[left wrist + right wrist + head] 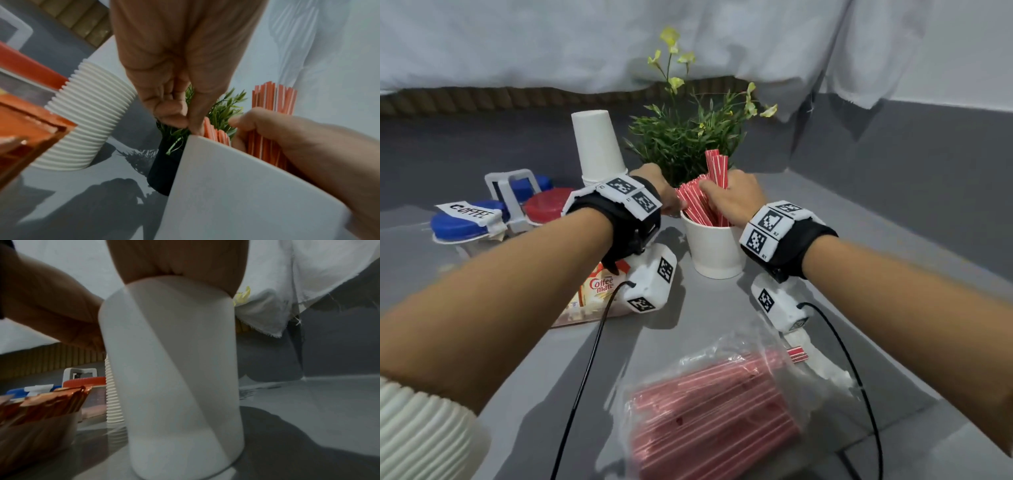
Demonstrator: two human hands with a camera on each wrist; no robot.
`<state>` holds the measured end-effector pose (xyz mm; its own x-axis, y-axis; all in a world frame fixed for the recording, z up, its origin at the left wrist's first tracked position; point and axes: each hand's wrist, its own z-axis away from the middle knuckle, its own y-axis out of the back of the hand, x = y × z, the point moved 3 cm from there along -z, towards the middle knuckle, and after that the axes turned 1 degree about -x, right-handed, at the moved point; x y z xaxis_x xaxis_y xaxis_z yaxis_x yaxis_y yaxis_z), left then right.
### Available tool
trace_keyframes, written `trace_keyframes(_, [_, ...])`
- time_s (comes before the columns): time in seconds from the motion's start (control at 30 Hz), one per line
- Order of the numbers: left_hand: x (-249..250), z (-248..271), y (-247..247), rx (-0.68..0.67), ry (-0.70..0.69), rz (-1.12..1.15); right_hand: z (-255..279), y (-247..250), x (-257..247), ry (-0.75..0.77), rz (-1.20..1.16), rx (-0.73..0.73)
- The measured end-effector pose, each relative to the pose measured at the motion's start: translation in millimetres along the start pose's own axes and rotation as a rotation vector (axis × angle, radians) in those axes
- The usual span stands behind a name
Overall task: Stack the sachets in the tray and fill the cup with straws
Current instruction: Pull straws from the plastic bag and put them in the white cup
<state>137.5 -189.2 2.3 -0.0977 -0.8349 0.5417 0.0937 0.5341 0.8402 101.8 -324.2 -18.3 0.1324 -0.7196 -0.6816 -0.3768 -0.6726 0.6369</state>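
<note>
A white cup (714,246) stands in the middle of the grey table, filled with red-and-white striped straws (698,209). My right hand (722,195) grips a bundle of those straws from above, and their tops stick up past my fingers. In the left wrist view the same bundle (275,100) rises out of the right hand (246,126). My left hand (678,205) is at the cup's left rim; its thumb and forefinger (185,125) pinch the rim beside the straws. The cup (174,369) fills the right wrist view. Orange sachets (45,400) stand in a tray (37,434).
A clear bag of more straws (715,411) lies at the near edge. A Coffee mate pack (599,291) sits under my left wrist. An upturned stack of white cups (599,147), a potted plant (681,137) and blue- and red-lidded jars (465,222) stand behind.
</note>
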Motion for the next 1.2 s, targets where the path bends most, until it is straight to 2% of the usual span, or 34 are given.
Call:
trace_keyframes(0.13, [3.4, 0.3, -1.1, 0.069, 0.0, 0.164, -2.7, -1.3, -0.1, 0.026, 0.084, -0.095])
trace_keyframes(0.27, [2.5, 1.5, -0.6, 0.011, 0.032, 0.514, -2.5, 0.8, -0.9, 0.043, 0.18, -0.171])
trace_keyframes(0.47, [-1.4, 2.0, 0.0, 0.045, -0.006, 0.692, 2.1, 4.3, -4.1, 0.05, 0.153, -0.246])
trace_keyframes(0.57, [-0.7, 7.5, -3.4, 0.041, -0.051, 0.721, 1.1, 3.1, -3.6, 0.014, 0.153, -0.228])
trace_keyframes(0.67, [-1.4, 9.3, -8.7, 0.018, -0.131, 0.642, 0.3, -0.5, -3.5, -0.006, 0.171, -0.196])
trace_keyframes(0.77, [-2.8, 10.2, -14.3, 0.008, -0.149, 0.574, 1.9, -0.6, -4.7, -0.01, 0.178, -0.244])
trace_keyframes(0.87, [-5.8, 8.0, -16.4, 0.016, -0.127, 0.552, 6.0, 4.4, -4.0, -0.048, -0.074, -0.312])
trace_keyframes(0.97, [-6.7, 2.9, -17.6, 0.033, -0.115, 0.566, 4.4, 6.1, 1.5, -0.106, -0.312, -0.24])
trace_keyframes(1.07, [-3.0, 6.4, -18.3, 0.071, -0.119, 0.661, 2.2, 7.5, 5.3, -0.093, -0.419, -0.1])
trace_keyframes(1.13, [-1.8, 9.2, -20.9, 0.082, -0.16, 0.628, 0.6, 10.0, 8.7, -0.078, -0.366, 0.077])
trace_keyframes(1.2, [-2.0, 10.7, -22.2, 0.111, -0.225, 0.431, 1.5, 12.6, 9.2, -0.083, -0.198, 0.243])
